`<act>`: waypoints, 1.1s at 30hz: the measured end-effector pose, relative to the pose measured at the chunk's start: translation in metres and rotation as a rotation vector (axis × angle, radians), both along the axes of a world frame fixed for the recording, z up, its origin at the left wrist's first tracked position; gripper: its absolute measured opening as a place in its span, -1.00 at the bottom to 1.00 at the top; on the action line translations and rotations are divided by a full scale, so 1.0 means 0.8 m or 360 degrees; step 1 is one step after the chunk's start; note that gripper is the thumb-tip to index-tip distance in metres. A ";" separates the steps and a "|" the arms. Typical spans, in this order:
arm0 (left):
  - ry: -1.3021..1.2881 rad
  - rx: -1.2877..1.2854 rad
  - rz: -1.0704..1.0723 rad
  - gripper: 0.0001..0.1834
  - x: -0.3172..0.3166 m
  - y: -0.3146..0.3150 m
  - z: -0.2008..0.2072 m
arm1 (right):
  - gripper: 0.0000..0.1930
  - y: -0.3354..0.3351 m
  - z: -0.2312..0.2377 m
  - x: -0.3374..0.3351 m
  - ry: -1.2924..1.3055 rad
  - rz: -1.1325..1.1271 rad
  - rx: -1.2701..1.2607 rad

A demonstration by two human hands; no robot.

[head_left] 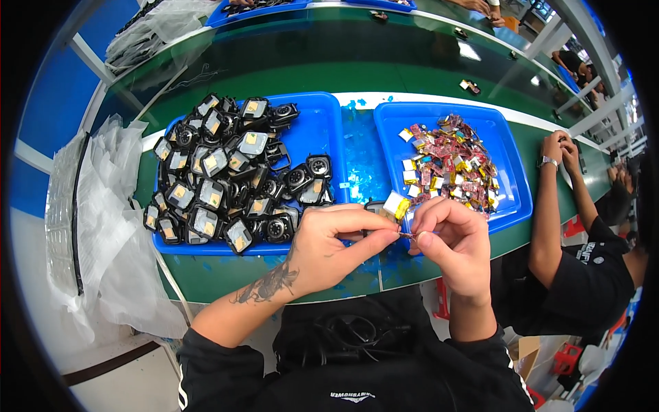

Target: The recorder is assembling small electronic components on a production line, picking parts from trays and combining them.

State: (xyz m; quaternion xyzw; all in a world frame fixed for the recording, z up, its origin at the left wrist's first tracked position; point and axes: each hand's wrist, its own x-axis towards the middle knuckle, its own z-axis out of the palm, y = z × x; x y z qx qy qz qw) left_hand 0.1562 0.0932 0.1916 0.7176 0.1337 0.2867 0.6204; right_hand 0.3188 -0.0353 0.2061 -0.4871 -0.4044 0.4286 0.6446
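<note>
Close together at the table's near edge, both hands pinch a small reddish circuit board. From it a white and yellow battery (396, 205) sticks up just beyond the fingertips. My left hand (336, 237) is closed, thumb and forefinger pressed at the board's left end. My right hand (453, 237) pinches the right end between thumb and fingers. Most of the board is hidden by the fingers. To the left, a blue tray (322, 123) holds a heap of black watch cases (213, 161). At the right, another blue tray (504, 158) contains many small circuit boards (449, 154) with batteries.
Blue film scraps (364, 165) lie between the trays on the green table (329, 275). Clear plastic wrapping (113, 233) hangs at the left. A conveyor belt (302, 51) with a few parts runs beyond. A co-worker's arms (549, 206) are at the right.
</note>
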 end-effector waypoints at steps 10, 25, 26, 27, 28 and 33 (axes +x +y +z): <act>-0.0059 -0.0845 -0.0062 -0.72 0.009 -0.010 -0.019 | -0.71 0.007 -0.015 -0.030 -0.0559 -0.0502 0.0066; -0.0010 -0.0798 -0.0169 -0.81 0.005 -0.007 -0.020 | -0.67 0.014 -0.011 -0.024 -0.0779 -0.0472 0.0087; -0.0026 -0.0698 -0.0083 -0.78 0.007 -0.013 -0.018 | -0.68 0.015 -0.012 -0.023 -0.0814 -0.0519 0.0096; -0.0043 -0.0595 0.0004 -0.76 0.009 -0.014 -0.017 | -0.68 0.017 -0.011 -0.022 -0.0816 -0.0520 0.0096; -0.0045 -0.0597 0.0001 -0.76 0.011 -0.012 -0.021 | -0.68 0.019 -0.010 -0.021 -0.0668 -0.0478 0.0015; -0.0039 -0.0551 -0.0170 -0.56 0.005 -0.008 -0.013 | -0.66 0.025 -0.006 -0.016 -0.0420 -0.0384 -0.0024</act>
